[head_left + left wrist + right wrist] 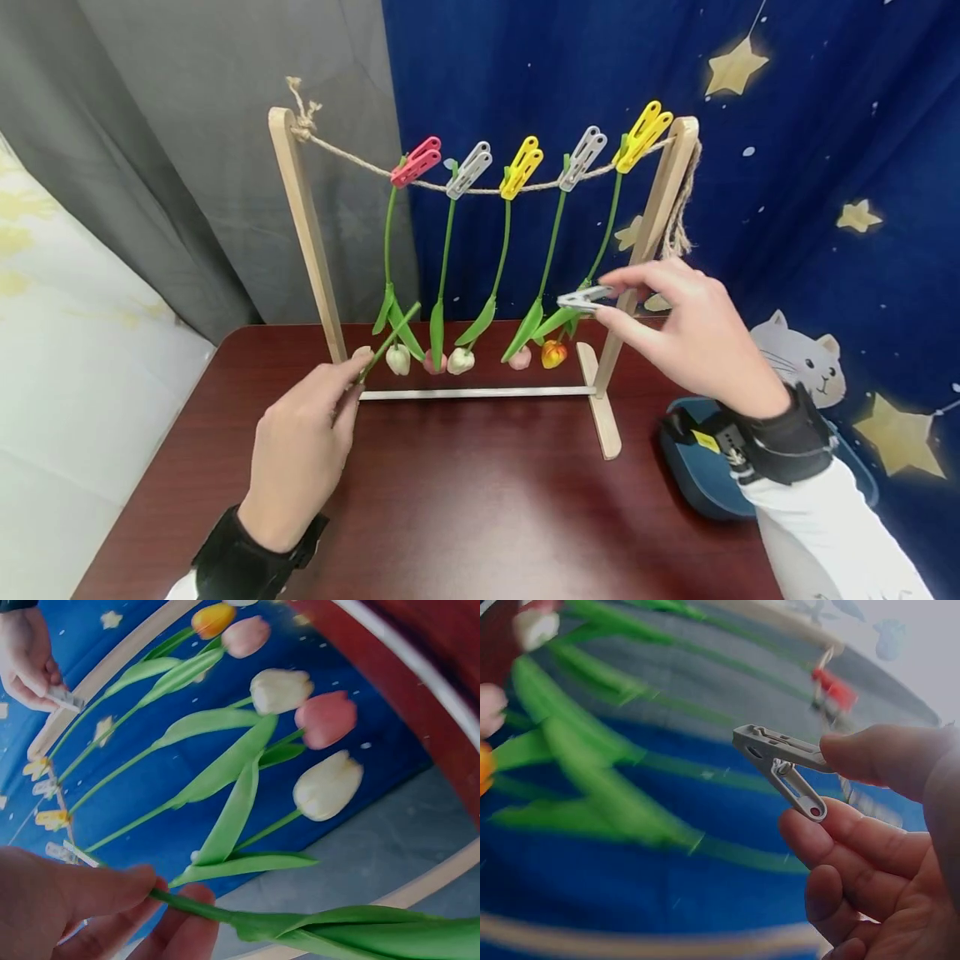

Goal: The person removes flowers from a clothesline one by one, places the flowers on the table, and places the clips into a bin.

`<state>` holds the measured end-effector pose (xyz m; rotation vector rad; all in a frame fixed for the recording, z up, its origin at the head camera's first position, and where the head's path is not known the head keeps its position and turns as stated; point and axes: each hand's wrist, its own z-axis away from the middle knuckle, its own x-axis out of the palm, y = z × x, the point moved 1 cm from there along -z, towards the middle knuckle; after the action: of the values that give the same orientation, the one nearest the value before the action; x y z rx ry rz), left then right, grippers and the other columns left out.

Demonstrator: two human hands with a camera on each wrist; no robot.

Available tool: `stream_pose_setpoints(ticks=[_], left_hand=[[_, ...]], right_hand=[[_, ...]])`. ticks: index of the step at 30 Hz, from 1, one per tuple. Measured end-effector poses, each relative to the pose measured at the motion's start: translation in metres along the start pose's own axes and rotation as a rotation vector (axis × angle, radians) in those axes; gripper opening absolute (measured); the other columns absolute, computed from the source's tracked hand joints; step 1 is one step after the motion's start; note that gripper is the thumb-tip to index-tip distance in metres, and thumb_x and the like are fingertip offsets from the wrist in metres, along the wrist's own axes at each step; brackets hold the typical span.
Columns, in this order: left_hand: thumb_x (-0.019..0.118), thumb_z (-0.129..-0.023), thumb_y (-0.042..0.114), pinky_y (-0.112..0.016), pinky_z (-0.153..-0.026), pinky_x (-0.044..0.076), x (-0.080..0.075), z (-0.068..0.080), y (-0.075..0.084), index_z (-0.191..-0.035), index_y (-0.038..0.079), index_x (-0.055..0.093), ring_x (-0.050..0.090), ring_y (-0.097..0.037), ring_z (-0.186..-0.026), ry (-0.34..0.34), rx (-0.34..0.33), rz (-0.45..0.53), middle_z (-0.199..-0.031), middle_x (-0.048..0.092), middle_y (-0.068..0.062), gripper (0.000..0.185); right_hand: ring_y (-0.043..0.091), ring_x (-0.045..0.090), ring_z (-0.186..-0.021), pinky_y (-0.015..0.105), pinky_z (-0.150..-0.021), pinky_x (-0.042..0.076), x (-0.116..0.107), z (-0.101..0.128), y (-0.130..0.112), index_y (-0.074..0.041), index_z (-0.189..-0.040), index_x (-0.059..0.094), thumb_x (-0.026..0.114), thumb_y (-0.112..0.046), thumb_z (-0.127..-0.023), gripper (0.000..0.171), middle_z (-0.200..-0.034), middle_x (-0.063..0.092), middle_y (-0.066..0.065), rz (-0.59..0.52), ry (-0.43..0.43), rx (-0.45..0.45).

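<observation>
White sleeves [832, 533], black wrist straps [780, 437] (yellow tag on the right).

Grey clothespin [583, 298], green tulip stem [388, 342]

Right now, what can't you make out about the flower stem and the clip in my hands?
- Head view: left hand covers the lower end of the stem.
- Left wrist view: the stem's far end is cut off by the frame edge.
- Right wrist view: blur smears everything behind the grey peg; the right hand is cut off.
</observation>
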<state>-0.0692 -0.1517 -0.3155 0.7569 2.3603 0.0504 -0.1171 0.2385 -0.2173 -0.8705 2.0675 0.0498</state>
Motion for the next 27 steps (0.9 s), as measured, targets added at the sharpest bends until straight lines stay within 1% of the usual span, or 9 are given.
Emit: stream_pose_setpoints(ticks=[2, 5, 8, 9, 12, 16, 21, 25, 27], left_hand=[[0.085, -0.083, -0.009, -0.043, -0.057, 0.058, 0.004, 0.01, -0.001, -0.13, 0.013, 0.075, 0.073, -0.025, -0.078, -0.027, 0.017, -0.023, -0.098, 0.076, -0.008, 0.053], [0.086, -0.081, -0.009, -0.044, -0.058, 0.06, 0.012, 0.023, -0.001, -0.127, 0.013, 0.076, 0.074, -0.028, -0.082, -0.067, 0.046, -0.056, -0.097, 0.076, -0.008, 0.052], [0.084, -0.079, -0.012, -0.042, -0.058, 0.06, 0.021, 0.035, -0.001, -0.125, 0.013, 0.077, 0.074, -0.028, -0.085, -0.132, 0.057, -0.072, -0.097, 0.076, -0.007, 0.052], [0.083, -0.079, -0.013, -0.041, -0.057, 0.059, 0.024, 0.038, -0.001, -0.124, 0.012, 0.077, 0.074, -0.028, -0.085, -0.16, 0.058, -0.077, -0.096, 0.075, -0.006, 0.052], [0.083, -0.079, -0.012, -0.035, -0.052, 0.055, 0.035, 0.049, 0.0, -0.122, 0.012, 0.077, 0.072, -0.024, -0.082, -0.249, 0.063, -0.094, -0.094, 0.074, -0.003, 0.05], [0.084, -0.08, -0.01, -0.031, -0.048, 0.049, 0.05, 0.063, 0.0, -0.119, 0.015, 0.078, 0.067, -0.021, -0.075, -0.329, 0.083, -0.12, -0.091, 0.072, 0.001, 0.046], [0.082, -0.088, -0.002, -0.03, -0.053, 0.052, 0.072, 0.079, -0.001, -0.115, 0.02, 0.079, 0.064, -0.016, -0.076, -0.432, 0.079, -0.139, -0.087, 0.067, 0.005, 0.035], [0.08, -0.092, 0.004, -0.032, -0.056, 0.054, 0.087, 0.088, -0.002, -0.112, 0.022, 0.08, 0.064, -0.015, -0.078, -0.491, 0.065, -0.149, -0.087, 0.065, 0.007, 0.027], [0.08, -0.092, 0.005, -0.034, -0.056, 0.054, 0.093, 0.092, -0.003, -0.111, 0.022, 0.08, 0.064, -0.016, -0.078, -0.512, 0.064, -0.154, -0.087, 0.065, 0.007, 0.026]], right_hand=[[0.01, 0.056, -0.088, 0.019, -0.068, 0.043, 0.0, 0.018, 0.014, -0.014, -0.121, 0.077, 0.089, -0.015, -0.088, 0.035, -0.103, 0.071, 0.001, 0.013, 0.002, 0.064], [0.01, 0.055, -0.083, 0.019, -0.068, 0.043, 0.001, 0.047, 0.038, -0.014, -0.118, 0.076, 0.088, -0.016, -0.089, 0.032, -0.099, 0.07, 0.0, 0.042, -0.012, 0.156], [0.015, 0.055, -0.081, 0.024, -0.065, 0.043, 0.003, 0.073, 0.062, -0.012, -0.118, 0.076, 0.087, -0.019, -0.09, 0.031, -0.095, 0.069, 0.003, 0.064, -0.055, 0.247], [0.017, 0.058, -0.081, 0.026, -0.064, 0.043, 0.004, 0.081, 0.07, -0.012, -0.118, 0.075, 0.087, -0.021, -0.09, 0.031, -0.095, 0.07, 0.005, 0.077, -0.069, 0.272], [0.027, 0.063, -0.084, 0.03, -0.065, 0.043, 0.004, 0.106, 0.092, -0.01, -0.117, 0.076, 0.086, -0.024, -0.091, 0.031, -0.097, 0.074, 0.008, 0.112, -0.103, 0.354], [0.031, 0.063, -0.088, 0.035, -0.066, 0.042, 0.002, 0.136, 0.117, -0.008, -0.115, 0.076, 0.084, -0.03, -0.092, 0.033, -0.098, 0.075, 0.012, 0.166, -0.159, 0.438], [0.033, 0.065, -0.086, 0.039, -0.065, 0.045, 0.009, 0.162, 0.144, -0.001, -0.115, 0.073, 0.082, -0.03, -0.094, 0.037, -0.099, 0.074, 0.018, 0.171, -0.307, 0.525], [0.024, 0.061, -0.077, 0.039, -0.065, 0.041, 0.019, 0.174, 0.16, 0.003, -0.116, 0.072, 0.082, -0.028, -0.093, 0.04, -0.102, 0.076, 0.02, 0.159, -0.401, 0.573], [0.027, 0.064, -0.078, 0.046, -0.067, 0.042, 0.024, 0.179, 0.166, 0.004, -0.115, 0.072, 0.082, -0.026, -0.092, 0.039, -0.102, 0.076, 0.02, 0.152, -0.428, 0.588]])
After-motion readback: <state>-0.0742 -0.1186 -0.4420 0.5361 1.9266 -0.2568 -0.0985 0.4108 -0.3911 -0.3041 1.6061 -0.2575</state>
